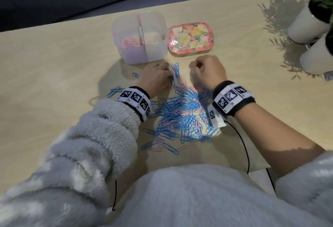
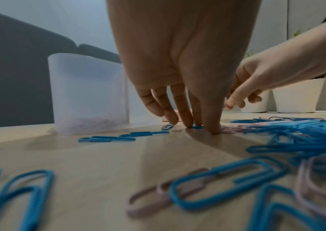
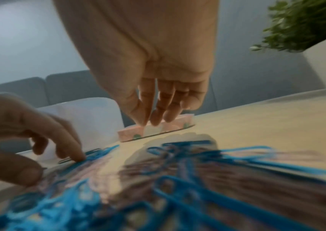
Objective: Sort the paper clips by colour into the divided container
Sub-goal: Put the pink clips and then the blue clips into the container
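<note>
A translucent divided container stands at the back of the table, and its left compartment holds pink paper clips. A mixed pile of blue and pink clips lies between my wrists. My left hand presses straight fingertips onto the table, touching blue clips and pale pink ones at the pile's far edge. My right hand hovers above the table near the tin, thumb against index finger. No clip shows between them.
A floral tin lies right of the container. Two white plant pots stand at the far right edge. One blue clip lies alone left of my left hand. A dark sofa is beyond the table's far edge.
</note>
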Demonstrator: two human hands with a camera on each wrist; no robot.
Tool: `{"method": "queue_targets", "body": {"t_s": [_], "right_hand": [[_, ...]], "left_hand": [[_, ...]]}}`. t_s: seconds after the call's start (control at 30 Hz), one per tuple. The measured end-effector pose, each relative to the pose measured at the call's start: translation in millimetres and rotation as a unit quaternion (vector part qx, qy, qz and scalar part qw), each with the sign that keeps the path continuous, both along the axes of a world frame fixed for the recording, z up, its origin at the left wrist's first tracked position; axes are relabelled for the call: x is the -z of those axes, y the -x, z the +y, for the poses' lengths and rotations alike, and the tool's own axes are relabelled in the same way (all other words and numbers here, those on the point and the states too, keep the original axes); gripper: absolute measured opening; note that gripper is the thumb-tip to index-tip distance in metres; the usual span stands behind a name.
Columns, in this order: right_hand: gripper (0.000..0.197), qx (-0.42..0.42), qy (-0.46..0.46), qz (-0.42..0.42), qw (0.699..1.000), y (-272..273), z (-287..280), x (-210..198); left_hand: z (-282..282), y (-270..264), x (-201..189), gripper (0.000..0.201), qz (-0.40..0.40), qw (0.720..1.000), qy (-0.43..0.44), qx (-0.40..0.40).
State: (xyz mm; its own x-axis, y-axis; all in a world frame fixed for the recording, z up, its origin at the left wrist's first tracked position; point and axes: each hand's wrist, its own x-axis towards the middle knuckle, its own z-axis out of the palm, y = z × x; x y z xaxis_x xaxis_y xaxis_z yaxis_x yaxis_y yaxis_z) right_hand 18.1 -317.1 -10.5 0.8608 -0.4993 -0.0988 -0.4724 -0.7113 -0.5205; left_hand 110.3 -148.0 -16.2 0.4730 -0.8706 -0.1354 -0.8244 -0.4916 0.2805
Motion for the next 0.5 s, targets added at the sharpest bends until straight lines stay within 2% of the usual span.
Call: {"method": "queue_targets", "body": {"t_s": [0.07, 0.2, 0.3, 0.4, 0.5], "right_hand": [[0.016, -0.026, -0.005, 0.028, 0.999, -17, 14, 2], [0.027, -0.011, 0.001, 0.086, 0.996, -45, 27, 7], [0.018, -0.002, -0.050, 0.109, 0.993, -57, 29, 10], [0.006, 0.025, -0.100, 0.115, 0.988, -58, 21, 11], [0.010, 0.040, -0.100, 0.115, 0.988, -49, 7, 7]], "left_hand": [[5, 0, 0, 0.034, 0.000, 0.999, 0.009, -0.032], [16, -2, 1, 0.030, -0.016, 0.997, 0.010, -0.076], [20, -2, 0, 0.025, -0.044, 0.995, -0.006, -0.090], [16, 2, -4, 0.022, 0.000, 0.999, 0.008, -0.050], [10, 6, -3, 0.018, 0.070, 0.997, 0.016, -0.002]]}}
